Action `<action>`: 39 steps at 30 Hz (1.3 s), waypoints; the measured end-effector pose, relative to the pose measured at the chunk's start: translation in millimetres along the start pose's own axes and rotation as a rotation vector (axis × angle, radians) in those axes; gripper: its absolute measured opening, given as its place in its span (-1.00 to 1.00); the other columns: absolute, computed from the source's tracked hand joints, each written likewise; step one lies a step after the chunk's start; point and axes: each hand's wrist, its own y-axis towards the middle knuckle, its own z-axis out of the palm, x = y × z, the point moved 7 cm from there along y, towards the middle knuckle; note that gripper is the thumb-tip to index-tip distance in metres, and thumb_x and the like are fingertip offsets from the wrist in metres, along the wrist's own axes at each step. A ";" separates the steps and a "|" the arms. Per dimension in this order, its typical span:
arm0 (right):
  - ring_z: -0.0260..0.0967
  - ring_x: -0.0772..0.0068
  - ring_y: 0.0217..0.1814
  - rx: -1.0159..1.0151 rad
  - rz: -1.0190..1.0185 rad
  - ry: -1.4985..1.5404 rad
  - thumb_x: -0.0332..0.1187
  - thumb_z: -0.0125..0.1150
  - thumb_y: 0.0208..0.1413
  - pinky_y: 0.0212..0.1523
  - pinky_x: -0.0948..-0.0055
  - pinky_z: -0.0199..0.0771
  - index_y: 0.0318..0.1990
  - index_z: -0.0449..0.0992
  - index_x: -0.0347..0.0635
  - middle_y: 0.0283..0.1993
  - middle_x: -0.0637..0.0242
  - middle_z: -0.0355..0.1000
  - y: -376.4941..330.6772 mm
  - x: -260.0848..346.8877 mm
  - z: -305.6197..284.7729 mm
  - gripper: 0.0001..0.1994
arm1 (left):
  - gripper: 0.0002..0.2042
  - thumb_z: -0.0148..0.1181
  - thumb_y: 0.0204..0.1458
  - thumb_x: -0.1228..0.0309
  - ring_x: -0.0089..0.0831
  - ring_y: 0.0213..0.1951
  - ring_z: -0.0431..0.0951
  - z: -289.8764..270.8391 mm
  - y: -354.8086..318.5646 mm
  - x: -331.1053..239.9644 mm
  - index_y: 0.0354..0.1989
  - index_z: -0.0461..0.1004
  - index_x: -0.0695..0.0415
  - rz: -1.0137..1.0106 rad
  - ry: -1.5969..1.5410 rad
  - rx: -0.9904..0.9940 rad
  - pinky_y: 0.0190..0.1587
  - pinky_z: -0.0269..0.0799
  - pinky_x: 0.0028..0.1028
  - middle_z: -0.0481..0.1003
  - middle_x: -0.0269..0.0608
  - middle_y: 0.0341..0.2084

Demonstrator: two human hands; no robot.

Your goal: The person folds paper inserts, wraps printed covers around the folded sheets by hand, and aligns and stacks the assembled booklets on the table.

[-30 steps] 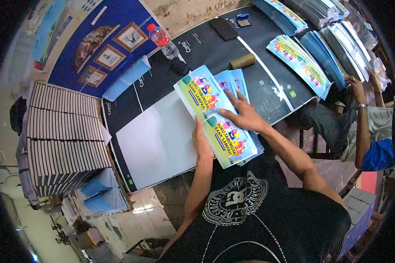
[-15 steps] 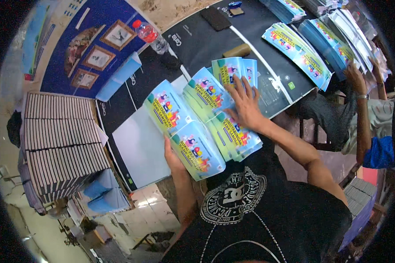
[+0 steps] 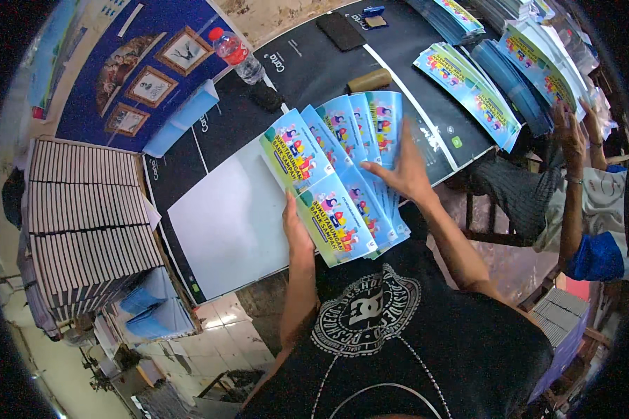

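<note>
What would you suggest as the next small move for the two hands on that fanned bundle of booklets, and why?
Probably close the fan: slide the right hand leftward to push the spread booklets back toward the left hand. The colourful covers are splayed in an overlapping fan, with the left hand pinching their lower left edge and the right hand flat on their right side, so they are not yet squared into one stack.

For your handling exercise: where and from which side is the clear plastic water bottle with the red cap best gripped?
Grip the clear plastic water bottle with the red cap around its mid-body, probably from above. It seems to lie on its side on the dark table, cap pointing away from the person, so the round barrel likely suits a wrap across its width; the cap end is narrower.
</note>
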 end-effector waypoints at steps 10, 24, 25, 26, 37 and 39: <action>0.09 -0.23 0.46 0.429 -0.084 0.299 -0.07 0.11 0.31 0.42 0.00 0.13 0.45 0.04 -0.38 0.45 -0.22 0.10 -3.6 36.0 72.6 -0.27 | -0.47 -0.10 0.38 0.02 -0.26 -0.07 0.64 -5.9 -5.6 0.6 0.24 0.35 0.25 -0.041 -0.031 -0.120 -0.01 0.62 -0.26 0.56 -0.09 0.00; -0.16 -0.12 0.58 0.299 -0.494 -0.259 -0.36 0.23 0.13 0.41 -0.19 -0.05 0.37 0.29 0.15 0.56 0.13 -0.04 -16.9 48.1 80.3 -0.39 | -0.50 -0.09 0.38 0.07 -0.36 -0.13 0.64 -23.4 -0.1 -0.1 0.20 0.38 0.30 0.091 0.084 -0.073 -0.02 0.60 -0.37 0.57 -0.09 -0.06; -0.16 -0.14 0.58 0.312 -0.447 -0.237 -0.38 0.28 0.08 0.41 -0.19 -0.06 0.34 0.32 0.15 0.55 0.12 -0.02 -14.0 42.6 79.8 -0.38 | -0.50 -0.08 0.39 0.08 -0.37 -0.10 0.64 -18.1 -1.7 -0.6 0.21 0.37 0.30 0.069 0.070 -0.030 -0.02 0.60 -0.38 0.57 -0.09 -0.03; -0.15 -0.15 0.57 0.324 -0.400 -0.214 -0.40 0.33 0.02 0.42 -0.19 -0.07 0.31 0.35 0.15 0.54 0.11 -0.01 -11.7 37.4 80.4 -0.37 | -0.50 -0.07 0.39 0.09 -0.38 -0.08 0.63 -12.1 -2.4 -0.8 0.23 0.36 0.30 0.046 0.056 0.014 -0.02 0.60 -0.38 0.56 -0.09 -0.01; -0.29 -0.11 0.63 0.450 0.040 0.209 0.09 0.01 0.31 0.43 -0.35 -0.26 0.22 0.49 -0.16 0.57 0.13 -0.03 -1.3 0.9 87.7 -0.44 | -0.40 -0.02 0.33 -0.06 -0.35 0.00 0.59 -9.7 14.4 20.9 0.23 0.34 0.29 0.026 0.111 -0.028 0.02 0.58 -0.32 0.53 -0.10 0.02; -0.33 -0.10 0.64 0.519 0.075 0.220 0.23 0.03 0.26 0.45 -0.38 -0.32 0.13 0.58 -0.27 0.59 0.12 -0.08 -2.9 8.3 87.5 -0.33 | -0.41 -0.03 0.33 -0.05 -0.30 0.01 0.59 -8.1 17.1 28.0 0.25 0.33 0.26 -0.011 0.103 -0.058 0.04 0.58 -0.29 0.53 -0.09 0.04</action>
